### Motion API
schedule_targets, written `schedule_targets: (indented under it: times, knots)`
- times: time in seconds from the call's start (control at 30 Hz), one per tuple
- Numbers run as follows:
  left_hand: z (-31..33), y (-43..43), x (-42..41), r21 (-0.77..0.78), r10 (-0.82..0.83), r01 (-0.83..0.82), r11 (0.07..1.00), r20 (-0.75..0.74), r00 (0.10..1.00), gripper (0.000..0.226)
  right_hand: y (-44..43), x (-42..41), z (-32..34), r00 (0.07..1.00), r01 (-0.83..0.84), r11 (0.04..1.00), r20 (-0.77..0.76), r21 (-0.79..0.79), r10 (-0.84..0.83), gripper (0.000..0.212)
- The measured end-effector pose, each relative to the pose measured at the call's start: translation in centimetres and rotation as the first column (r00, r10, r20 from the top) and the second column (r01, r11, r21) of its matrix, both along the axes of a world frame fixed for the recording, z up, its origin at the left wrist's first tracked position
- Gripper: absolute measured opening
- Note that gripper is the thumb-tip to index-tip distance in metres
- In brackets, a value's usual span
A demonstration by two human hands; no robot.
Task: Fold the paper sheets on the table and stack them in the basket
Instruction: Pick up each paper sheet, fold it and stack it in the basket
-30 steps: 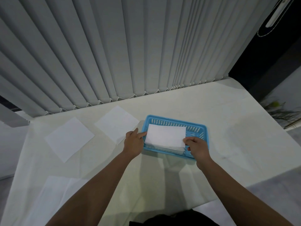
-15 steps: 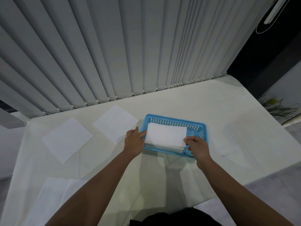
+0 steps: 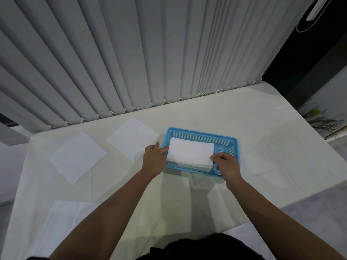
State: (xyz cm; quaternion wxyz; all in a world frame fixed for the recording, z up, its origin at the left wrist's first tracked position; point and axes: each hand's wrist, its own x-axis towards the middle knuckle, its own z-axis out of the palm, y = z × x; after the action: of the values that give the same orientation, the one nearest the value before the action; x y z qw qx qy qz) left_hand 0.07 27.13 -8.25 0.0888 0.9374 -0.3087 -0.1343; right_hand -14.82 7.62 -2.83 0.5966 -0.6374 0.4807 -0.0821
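- two flat unfolded sheets (image 3: 77, 157) (image 3: 133, 138) lie left of basket, thin, matte white, square-ish
- left hand (image 3: 154, 160) at stack's left edge, fingers loosely extended, gripping nothing I can see
- folded sheet (image 3: 189, 153) tops stack inside blue slotted plastic basket (image 3: 201, 133)
- right hand (image 3: 226, 164) pinches its near right corner
- tip: square edges, press flat, then let go
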Motion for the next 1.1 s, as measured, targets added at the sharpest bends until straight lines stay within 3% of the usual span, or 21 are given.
schedule_targets:
  times: [0.07,0.13,0.23,0.33,0.47,0.63,0.9,1.1]
  knots:
    - [1.4,0.0,-0.9,-0.143,0.132,-0.134,0.981,-0.029,0.991,0.043,-0.2,-0.1,-0.4,0.999,-0.010,0.997,-0.048,-0.081,0.006,0.008]
    - [2.7,-0.2,-1.6,-0.334,0.296,-0.302,0.893,-0.070,0.952,0.041,-0.5,-0.4,-1.0,0.993,-0.054,0.975,-0.111,-0.213,0.031,0.019]
    - [3.7,-1.4,-2.0,-0.417,0.249,-0.197,0.887,0.073,0.966,0.038,-0.8,-0.4,-1.8,0.965,-0.255,0.821,-0.180,-0.511,0.188,0.033]
    - [3.9,-3.0,-1.6,-0.235,0.016,0.009,0.972,0.106,0.994,0.049,-0.5,0.2,-2.2,0.827,-0.561,0.521,-0.414,-0.643,0.380,0.051]
    - [2.4,-3.8,-1.4,0.088,-0.185,0.182,0.979,0.030,0.982,0.064,0.3,0.6,-3.1,0.584,-0.812,0.310,-0.681,-0.495,0.443,0.088]
    - [1.8,-3.4,-0.9,0.191,-0.232,0.227,0.955,0.003,0.973,0.080,0.0,0.0,-4.1,0.547,-0.837,0.313,-0.704,-0.449,0.453,0.109]
    - [2.7,-2.2,-0.2,0.235,-0.207,0.205,0.950,-0.019,0.978,0.101,-0.6,-0.3,-3.8,0.552,-0.834,0.355,-0.660,-0.423,0.509,0.105]
    - [3.4,-0.4,-0.9,0.113,-0.078,0.075,0.991,0.027,0.997,0.112,-1.8,0.3,-1.8,0.516,-0.857,0.295,-0.684,-0.423,0.516,0.094]
